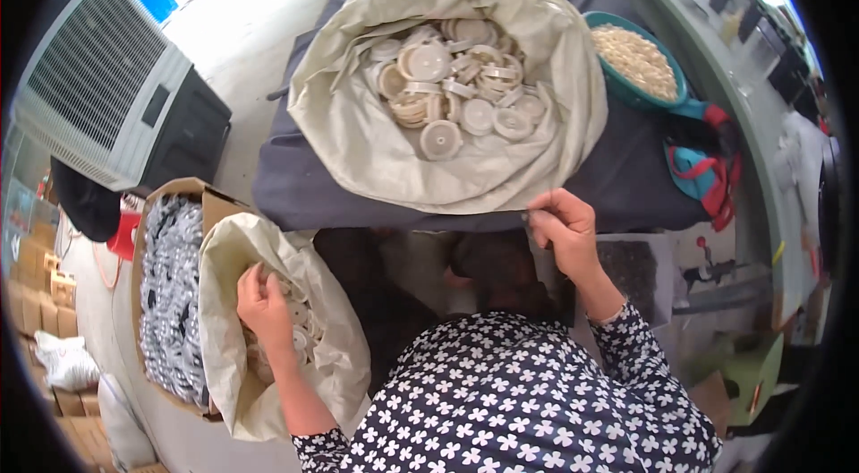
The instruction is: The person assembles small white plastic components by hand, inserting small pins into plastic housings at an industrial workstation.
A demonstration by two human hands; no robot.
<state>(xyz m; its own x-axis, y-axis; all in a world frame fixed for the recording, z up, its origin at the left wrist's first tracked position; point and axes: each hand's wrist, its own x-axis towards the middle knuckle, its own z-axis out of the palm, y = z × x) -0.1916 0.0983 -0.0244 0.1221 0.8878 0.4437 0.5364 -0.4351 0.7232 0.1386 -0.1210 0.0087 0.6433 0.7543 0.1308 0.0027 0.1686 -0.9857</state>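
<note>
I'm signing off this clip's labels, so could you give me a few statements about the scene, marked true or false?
1. The left hand is inside the lower sack. True.
2. The right hand is buried in the upper sack. False: the right hand is outside the upper sack, by its near edge.
3. Round off-white discs lie in both sacks. True.
4. The teal bowl stands left of the upper sack. False: the teal bowl is on its right.

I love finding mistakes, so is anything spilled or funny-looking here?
Nothing looks spilled: the pale discs sit inside the big sack and the lower sack. Only the red, teal and black bundle near the teal basin seems a bit odd, being crumpled and brighter than the sacks. I can't tell what it is.
</note>
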